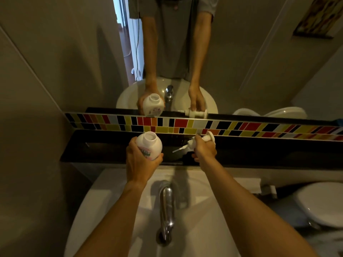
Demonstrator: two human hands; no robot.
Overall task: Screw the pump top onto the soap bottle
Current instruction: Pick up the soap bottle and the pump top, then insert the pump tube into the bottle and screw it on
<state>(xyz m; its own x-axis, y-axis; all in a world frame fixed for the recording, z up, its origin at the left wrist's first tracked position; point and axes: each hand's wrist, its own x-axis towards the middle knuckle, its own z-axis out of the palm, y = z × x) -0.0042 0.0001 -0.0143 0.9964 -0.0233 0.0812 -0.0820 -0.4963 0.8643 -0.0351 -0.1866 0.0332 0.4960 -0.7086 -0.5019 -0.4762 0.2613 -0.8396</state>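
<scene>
Wrapped around the white soap bottle (150,147), the left hand (138,162) holds it above the black ledge (96,153), its neck open. Right hand (204,150) clutches the pump top (196,141), dip tube toward the bottle, a clear gap between them over the sink (115,186).

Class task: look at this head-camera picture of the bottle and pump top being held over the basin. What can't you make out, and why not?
Head view:
- Soap bottle: label print blurred, partly covered by the left hand; soap level not visible.
- Pump top: its collar is wrapped by the right hand, so threads are hidden.
- Toilet: cut off by the right edge.
- Framed picture: cropped, too dark.
</scene>
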